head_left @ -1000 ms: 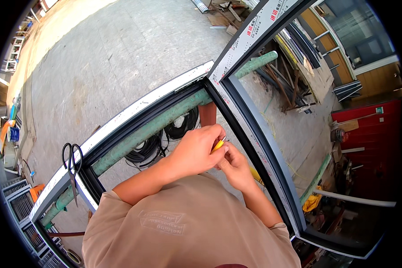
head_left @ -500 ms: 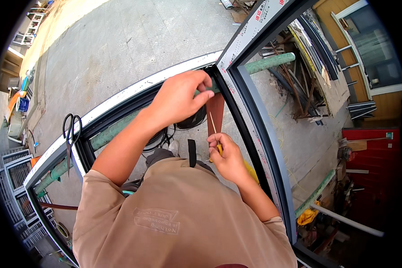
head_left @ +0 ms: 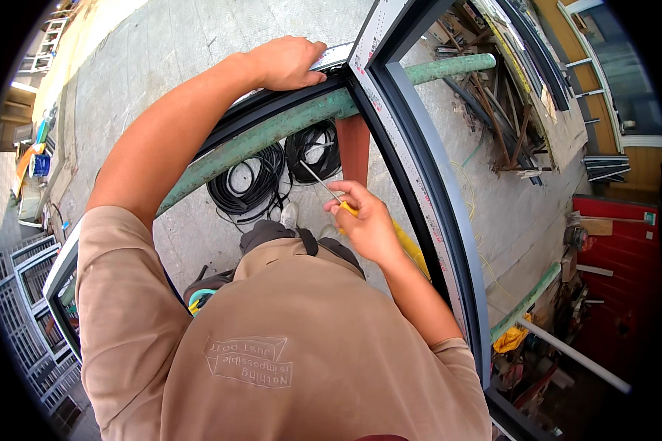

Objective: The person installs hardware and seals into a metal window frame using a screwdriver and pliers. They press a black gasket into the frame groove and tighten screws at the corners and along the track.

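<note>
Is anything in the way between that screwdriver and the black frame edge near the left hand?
In this view, the green pipe crosses between the screwdriver in the right hand and the frame edge. It seems lower, so may not block.

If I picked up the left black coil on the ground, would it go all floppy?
Probably yes: the left black coil is made of thin strands bent into loops, so it would likely sag. It might tangle too, since some strands stick out loosely. Pushed, it would probably slide rather than roll, because it lies flat on the ground.
</note>
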Demonstrator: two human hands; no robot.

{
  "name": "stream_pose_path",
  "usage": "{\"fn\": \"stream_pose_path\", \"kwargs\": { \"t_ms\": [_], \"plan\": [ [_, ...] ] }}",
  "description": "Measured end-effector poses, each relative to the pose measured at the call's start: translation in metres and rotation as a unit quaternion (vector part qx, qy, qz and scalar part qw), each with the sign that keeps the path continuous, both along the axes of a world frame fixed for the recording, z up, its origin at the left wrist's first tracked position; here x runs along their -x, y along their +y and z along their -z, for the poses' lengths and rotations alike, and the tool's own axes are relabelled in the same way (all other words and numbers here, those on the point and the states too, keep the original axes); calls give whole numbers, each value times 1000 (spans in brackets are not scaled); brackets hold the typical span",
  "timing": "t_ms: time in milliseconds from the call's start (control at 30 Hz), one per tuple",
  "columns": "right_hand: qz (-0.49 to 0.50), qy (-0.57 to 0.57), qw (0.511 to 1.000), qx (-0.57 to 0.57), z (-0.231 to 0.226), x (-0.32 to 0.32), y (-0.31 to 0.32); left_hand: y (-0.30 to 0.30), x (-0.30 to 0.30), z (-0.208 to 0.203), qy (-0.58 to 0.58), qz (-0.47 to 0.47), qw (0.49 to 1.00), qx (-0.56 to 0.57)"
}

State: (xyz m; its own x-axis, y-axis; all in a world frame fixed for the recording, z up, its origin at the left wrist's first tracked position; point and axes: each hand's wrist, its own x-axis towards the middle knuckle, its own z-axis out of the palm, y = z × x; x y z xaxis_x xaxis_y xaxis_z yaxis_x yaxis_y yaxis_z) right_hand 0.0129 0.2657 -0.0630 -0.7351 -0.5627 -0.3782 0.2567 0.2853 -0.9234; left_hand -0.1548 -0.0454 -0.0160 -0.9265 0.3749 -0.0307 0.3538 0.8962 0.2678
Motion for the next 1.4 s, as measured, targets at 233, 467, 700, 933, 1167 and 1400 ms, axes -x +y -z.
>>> {"fn": "stream_pose_path", "kwargs": {
  "t_ms": [233, 467, 700, 933, 1167, 1400],
  "plan": [
    [95, 9, 995, 23, 12, 18, -18, -1, 27, -9, -27, 35, 996, 76],
    [114, 116, 987, -2, 12, 52, -51, -3, 54, -3, -114, 100, 975, 161],
    [134, 232, 961, -64, 3, 72, -81, 17, 70, -10, -259, 61, 951, 158],
    [148, 287, 944, -71, 23, 81, -88, 12, 72, -10, -298, 60, 942, 140],
    [153, 220, 961, -60, 16, 82, -89, 14, 73, -10, -313, 51, 939, 136],
    [101, 558, 796, -213, 22, 76, -96, 15, 71, -14, -316, 53, 937, 141]
  ]
}}
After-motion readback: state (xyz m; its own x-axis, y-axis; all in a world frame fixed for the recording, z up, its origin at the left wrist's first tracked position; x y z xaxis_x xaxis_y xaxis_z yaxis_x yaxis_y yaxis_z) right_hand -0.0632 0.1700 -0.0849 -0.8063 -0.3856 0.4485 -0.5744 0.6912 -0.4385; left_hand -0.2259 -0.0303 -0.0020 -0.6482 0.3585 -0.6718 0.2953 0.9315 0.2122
